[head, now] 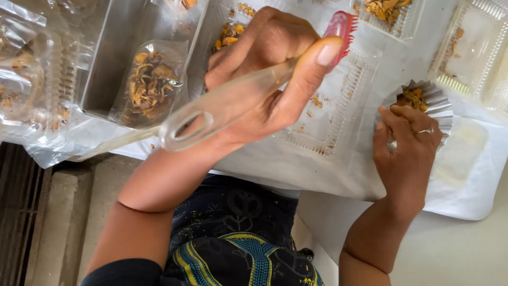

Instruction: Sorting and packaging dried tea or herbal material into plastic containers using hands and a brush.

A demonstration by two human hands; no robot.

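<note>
The left hand (264,69) grips a clear plastic brush (227,103) with red bristles by its stiff, light handle. The right hand (407,148) pinches a thin, easily crushed foil cup (436,100) on the white cloth (465,196).

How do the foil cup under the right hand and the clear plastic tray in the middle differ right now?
The foil cup is silver, pleated and round; the clear plastic tray is see-through, ribbed and rectangular. The cup holds a heap of orange-yellow bits, while the tray has only scattered crumbs. The right hand touches the cup; the left hand, gripping a red-headed brush, is above the tray. Both sit on the white sheet.
</note>
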